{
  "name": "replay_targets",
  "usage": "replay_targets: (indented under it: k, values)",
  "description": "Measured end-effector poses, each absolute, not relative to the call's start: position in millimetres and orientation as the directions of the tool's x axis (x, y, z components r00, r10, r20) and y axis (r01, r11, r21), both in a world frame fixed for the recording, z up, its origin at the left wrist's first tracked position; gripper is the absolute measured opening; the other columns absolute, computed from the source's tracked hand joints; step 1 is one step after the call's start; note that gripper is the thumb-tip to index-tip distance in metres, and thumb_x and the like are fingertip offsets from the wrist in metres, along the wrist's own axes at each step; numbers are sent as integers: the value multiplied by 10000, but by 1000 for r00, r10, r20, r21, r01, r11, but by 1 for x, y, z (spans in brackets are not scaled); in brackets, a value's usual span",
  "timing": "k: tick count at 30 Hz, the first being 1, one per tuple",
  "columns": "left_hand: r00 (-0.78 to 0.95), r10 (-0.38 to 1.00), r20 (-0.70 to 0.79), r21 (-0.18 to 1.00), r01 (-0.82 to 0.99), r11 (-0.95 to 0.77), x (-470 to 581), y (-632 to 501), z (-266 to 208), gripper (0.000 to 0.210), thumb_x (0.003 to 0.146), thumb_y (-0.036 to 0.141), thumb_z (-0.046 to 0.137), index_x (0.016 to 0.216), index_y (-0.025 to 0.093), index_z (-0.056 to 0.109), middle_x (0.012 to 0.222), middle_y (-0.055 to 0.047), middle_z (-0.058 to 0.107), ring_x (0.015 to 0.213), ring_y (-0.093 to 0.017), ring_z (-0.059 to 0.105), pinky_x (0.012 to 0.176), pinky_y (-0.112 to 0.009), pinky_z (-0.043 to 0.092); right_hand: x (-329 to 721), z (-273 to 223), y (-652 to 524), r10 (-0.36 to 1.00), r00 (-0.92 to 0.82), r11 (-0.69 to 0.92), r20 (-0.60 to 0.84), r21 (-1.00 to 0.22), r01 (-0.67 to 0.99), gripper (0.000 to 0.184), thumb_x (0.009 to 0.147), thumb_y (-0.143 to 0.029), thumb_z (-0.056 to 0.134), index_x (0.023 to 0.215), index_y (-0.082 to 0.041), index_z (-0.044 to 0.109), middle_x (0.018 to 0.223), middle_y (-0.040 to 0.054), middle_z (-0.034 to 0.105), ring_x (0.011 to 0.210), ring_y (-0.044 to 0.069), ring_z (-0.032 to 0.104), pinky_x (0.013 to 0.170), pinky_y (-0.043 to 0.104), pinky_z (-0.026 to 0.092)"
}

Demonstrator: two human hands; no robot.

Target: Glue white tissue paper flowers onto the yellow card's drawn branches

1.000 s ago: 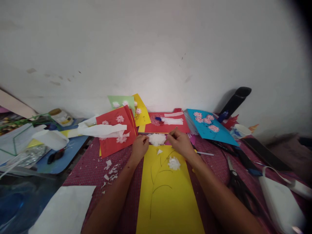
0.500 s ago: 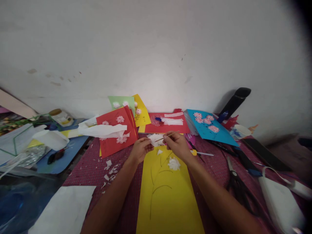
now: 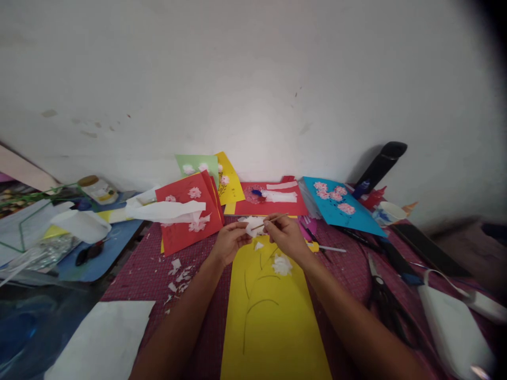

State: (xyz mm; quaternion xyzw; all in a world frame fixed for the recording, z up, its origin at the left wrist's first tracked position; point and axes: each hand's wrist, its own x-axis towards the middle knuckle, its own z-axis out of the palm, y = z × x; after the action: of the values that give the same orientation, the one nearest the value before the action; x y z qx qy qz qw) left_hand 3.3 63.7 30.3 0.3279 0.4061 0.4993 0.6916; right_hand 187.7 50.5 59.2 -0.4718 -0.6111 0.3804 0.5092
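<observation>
Between the fingers of my left hand (image 3: 232, 241) is a piece of white tissue paper (image 3: 254, 224), pinched at its left edge. My right hand (image 3: 285, 236) grips a thin wooden stick (image 3: 273, 221), whose lower left tip reaches onto the tissue. Both hands hover over the top end of a yellow sheet (image 3: 273, 327) with a branching stem drawn in dark lines. A white paper flower (image 3: 282, 265) lies on that sheet below my right hand, and a small white scrap (image 3: 259, 246) rests near its top.
Red cards with paper flowers (image 3: 186, 232) lean at the left; a blue flower card (image 3: 336, 203) stands at the right. Paper scraps (image 3: 180, 279) lie beside my left forearm. Black scissors (image 3: 386, 301) and a white device (image 3: 451, 322) occupy the right side. A white sheet (image 3: 103, 338) lies front left.
The tissue piece has shifted slightly in my left fingers, looking more bunched around the stick's tip. Both hands stay in nearly the same place.
</observation>
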Motion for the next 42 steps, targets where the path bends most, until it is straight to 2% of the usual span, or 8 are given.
replay_targets:
  k: [5, 11, 16, 20, 23, 26, 33, 42]
  values:
    - [179, 965, -193, 860, -441, 255, 6, 63, 26, 446, 543, 99, 773, 975, 161, 683, 790, -9, 673, 666, -120, 638, 646, -258, 520, 190, 62, 53, 960, 51, 256, 273, -940, 226, 288, 869, -414, 569, 714, -176, 610, 664, 32, 654, 449, 111, 547, 429, 226, 410]
    - [97, 991, -92, 914, -387, 123, 17, 61, 20, 399, 545, 151, 796, 912, 167, 640, 764, 16, 644, 656, -95, 596, 634, -221, 475, 187, 61, 52, 973, 102, 187, 208, -964, 188, 303, 850, -433, 578, 686, -179, 600, 592, 18, 629, 416, 118, 543, 407, 225, 399]
    - [77, 996, 33, 985, -174, -20, 19, 59, 17, 290, 644, 253, 765, 854, 174, 582, 713, 37, 605, 628, -92, 559, 606, -211, 432, 183, 61, 51, 979, 101, 171, 177, -983, 63, 251, 831, -433, 595, 805, -184, 596, 623, -2, 633, 411, 109, 533, 392, 216, 398]
    - [142, 974, 178, 979, 79, -190, 15, 57, 15, 150, 769, 259, 664, 844, 181, 560, 753, 23, 605, 668, -106, 566, 620, -212, 430, 188, 63, 53, 988, 15, 151, 152, -987, 48, 274, 836, -444, 599, 767, -180, 575, 616, -4, 633, 397, 98, 523, 379, 205, 376]
    - [213, 929, 301, 909, 230, -347, 15, 54, 17, 50, 818, 191, 580, 863, 182, 561, 803, 6, 611, 735, -120, 581, 684, -229, 449, 192, 62, 55, 984, -40, 175, 172, -978, 115, 304, 835, -461, 608, 721, -182, 567, 598, -3, 636, 392, 97, 517, 384, 205, 370]
    - [283, 892, 352, 832, 343, -437, 16, 53, 21, 105, 816, 122, 529, 890, 186, 565, 839, 0, 616, 776, -128, 592, 726, -243, 451, 194, 57, 57, 973, -22, 226, 228, -942, 246, 316, 854, -455, 592, 688, -186, 569, 594, -7, 628, 425, 99, 526, 417, 203, 371]
    - [369, 866, 338, 761, 434, -482, 19, 59, 17, 179, 801, 80, 489, 920, 195, 558, 839, 0, 632, 770, -133, 597, 715, -246, 447, 194, 56, 56, 951, -171, 304, 256, -870, 389, 179, 902, -314, 508, 828, -184, 606, 691, -16, 627, 567, 107, 551, 519, 203, 368]
    - [433, 858, 276, 743, 470, -476, 24, 67, 7, 160, 824, 112, 512, 946, 192, 577, 872, -15, 665, 774, -143, 604, 700, -249, 438, 199, 50, 61, 957, -171, 289, 233, -775, 561, 166, 870, -275, 545, 749, -172, 595, 696, 3, 631, 620, 113, 543, 542, 209, 318]
